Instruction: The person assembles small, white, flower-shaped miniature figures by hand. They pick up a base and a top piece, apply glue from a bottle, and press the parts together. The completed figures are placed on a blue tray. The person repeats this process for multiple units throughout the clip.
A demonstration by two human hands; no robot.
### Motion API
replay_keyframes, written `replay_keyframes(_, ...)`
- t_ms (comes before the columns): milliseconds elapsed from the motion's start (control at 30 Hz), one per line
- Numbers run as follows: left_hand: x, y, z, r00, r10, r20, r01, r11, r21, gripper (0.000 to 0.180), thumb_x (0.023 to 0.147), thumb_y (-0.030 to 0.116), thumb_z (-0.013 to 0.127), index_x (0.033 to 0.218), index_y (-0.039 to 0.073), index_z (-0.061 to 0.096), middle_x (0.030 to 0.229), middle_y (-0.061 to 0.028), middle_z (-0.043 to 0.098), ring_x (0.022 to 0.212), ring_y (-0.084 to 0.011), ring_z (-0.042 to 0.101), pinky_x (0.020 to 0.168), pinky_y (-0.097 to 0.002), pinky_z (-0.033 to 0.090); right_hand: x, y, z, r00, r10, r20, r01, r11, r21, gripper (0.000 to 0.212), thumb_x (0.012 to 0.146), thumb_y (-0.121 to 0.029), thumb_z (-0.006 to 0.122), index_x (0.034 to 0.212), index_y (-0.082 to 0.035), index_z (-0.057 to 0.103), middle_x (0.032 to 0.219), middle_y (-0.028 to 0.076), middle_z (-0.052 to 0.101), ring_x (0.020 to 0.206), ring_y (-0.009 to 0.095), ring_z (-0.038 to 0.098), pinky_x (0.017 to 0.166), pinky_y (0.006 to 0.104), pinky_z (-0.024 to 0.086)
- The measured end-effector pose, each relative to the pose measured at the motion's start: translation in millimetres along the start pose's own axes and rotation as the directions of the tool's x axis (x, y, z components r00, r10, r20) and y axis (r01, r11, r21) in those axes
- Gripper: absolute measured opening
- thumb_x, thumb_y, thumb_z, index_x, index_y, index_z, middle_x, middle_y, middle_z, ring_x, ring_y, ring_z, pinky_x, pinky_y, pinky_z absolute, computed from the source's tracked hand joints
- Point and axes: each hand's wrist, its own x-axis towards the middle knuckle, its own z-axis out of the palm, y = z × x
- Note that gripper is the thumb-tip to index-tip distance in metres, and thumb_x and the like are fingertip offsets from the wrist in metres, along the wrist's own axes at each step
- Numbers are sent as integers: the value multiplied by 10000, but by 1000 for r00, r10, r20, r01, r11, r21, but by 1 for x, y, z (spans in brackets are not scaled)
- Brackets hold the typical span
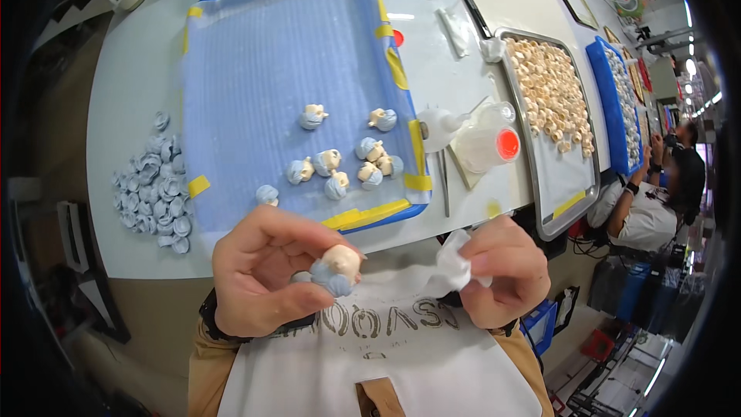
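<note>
My left hand [266, 278] is closed around a small doll head [340, 266], cream-faced with pale blue hair pieces, held in front of my chest between thumb and fingers. A crumpled white tissue [450, 264] is pinched between the thumb and fingers of my right hand [505, 272], a little to the right of the head. Beyond my hands, several similar doll heads [336, 184] with blue hair lie on a blue tray [262, 54] lined with a thin sheet, taped down in yellow. One blue-haired head [267, 194] lies just past my left fingers.
Left of the tray is a pile of pale blue hair pieces [154, 185]. On the right stand clear bottles, one with a red-orange top [507, 144], beside tweezers [445, 184]. Farther right, a metal tray [549, 220] holds many cream pieces. Another person [644, 201] sits beyond.
</note>
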Motion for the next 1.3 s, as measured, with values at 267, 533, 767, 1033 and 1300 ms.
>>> replay_keyframes(267,-2,0,-3,998,-59,16,57,993,104,413,745,28,734,1069,-79,501,1023,-186,596,951,-216,611,821,-341,512,15,-3,28,968,-226,109,242,955,-172,400,502,5,675,900,-28,675,772,56,574,663,193,519,564,273,429)
replay_keyframes(533,-5,11,-4,985,66,-160,-31,977,211,337,763,33,693,1033,-64,516,945,-172,594,844,-206,608,771,-320,503,3,-7,-26,968,55,244,66,884,-462,373,557,44,603,920,-25,654,720,64,571,601,212,524,519,296,427)
replay_keyframes(767,7,9,-10,985,-166,-53,146,625,766,316,707,-41,676,1015,-36,601,935,-129,599,750,-151,613,638,-235,513,98,22,-109,969,121,-214,-232,735,-637,129,819,-90,627,895,0,571,755,44,591,677,98,561,628,232,454)
replay_keyframes(1033,20,-4,-1,998,-46,-41,53,318,946,295,708,-76,622,992,-12,575,978,-133,539,822,-220,591,683,-278,518,125,58,-114,970,242,21,-171,740,-651,303,851,-254,597,1051,-27,611,844,164,658,688,234,634,640,322,484)
replay_keyframes(1300,19,-4,1,996,-81,35,-21,166,986,309,700,-38,640,1000,9,583,968,-131,544,820,-252,573,658,-309,476,137,88,-153,909,380,172,-95,591,-801,285,788,-173,626,1033,-29,626,824,125,665,713,252,633,669,347,488)
